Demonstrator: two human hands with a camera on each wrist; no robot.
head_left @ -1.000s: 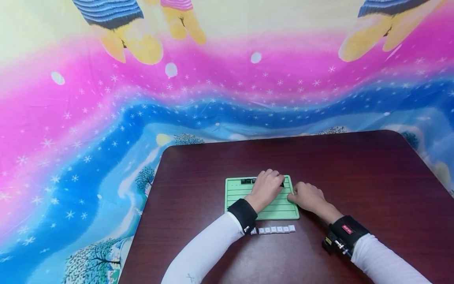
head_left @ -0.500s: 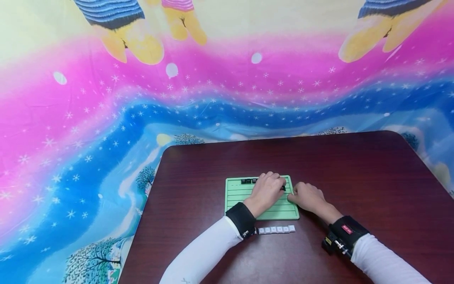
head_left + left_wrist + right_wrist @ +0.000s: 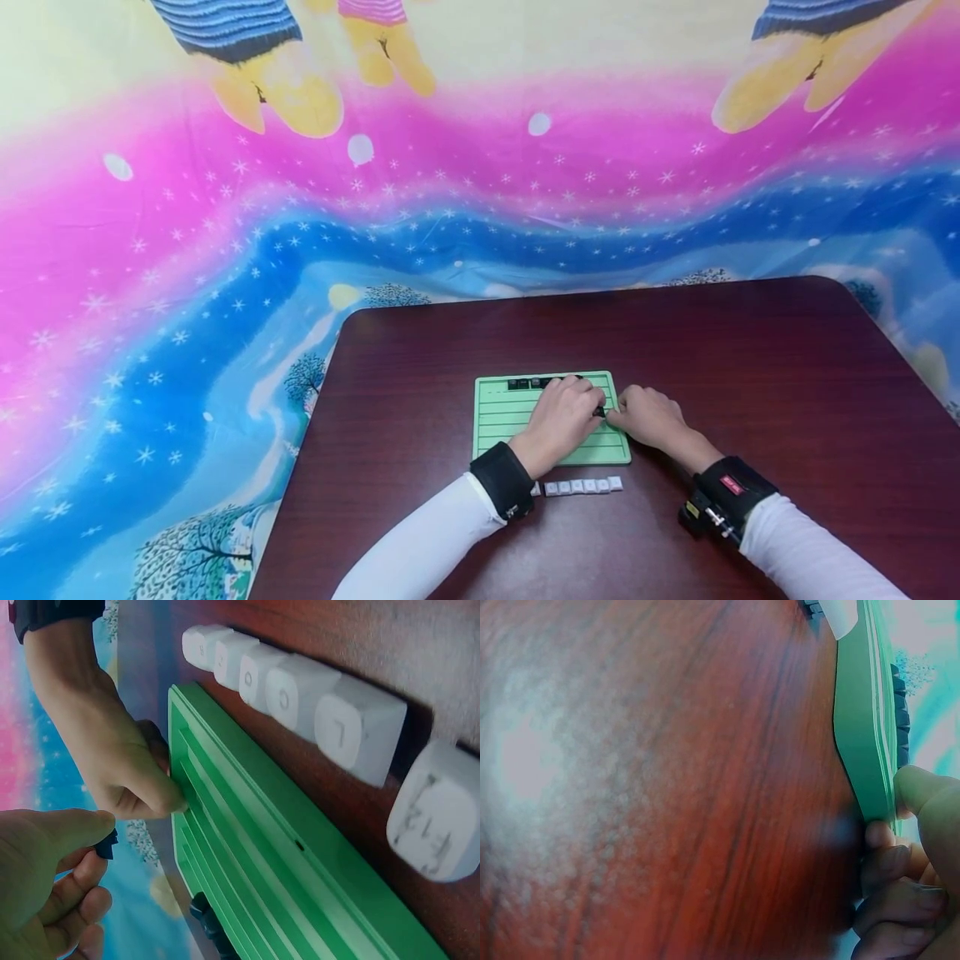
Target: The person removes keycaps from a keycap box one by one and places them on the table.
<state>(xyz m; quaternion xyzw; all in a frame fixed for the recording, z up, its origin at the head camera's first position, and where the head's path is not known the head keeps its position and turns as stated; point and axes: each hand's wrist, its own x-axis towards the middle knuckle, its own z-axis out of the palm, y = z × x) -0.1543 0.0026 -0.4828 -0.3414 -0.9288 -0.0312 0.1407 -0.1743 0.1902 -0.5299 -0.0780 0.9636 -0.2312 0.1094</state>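
A small black keycap sits over the right part of the green tray, nearer the body than the row of black keycaps along the far rim; whether it touches the tray, I cannot tell. The left hand pinches it between thumb and fingertip, the other fingers loosely bent. The step in hand looks like setting this piece into one of the tray's channels, so it would be best to square it to the ridges, lower it straight down and let go only once it sits flat. The right hand grips the tray's right edge, thumb on the rim and fingers curled beside it; a firm, level hold there should stop the tray from sliding or tipping. That thumb and the raised rim limit room on the right, while the lower channels offer a freer way in. On the near side, the row of white keycaps lies just beside the tray, and the left wristband hangs close to its left end, so a dropped forearm could nudge it. Beyond the tray, the table gives ample room toward its far edge and to the right.
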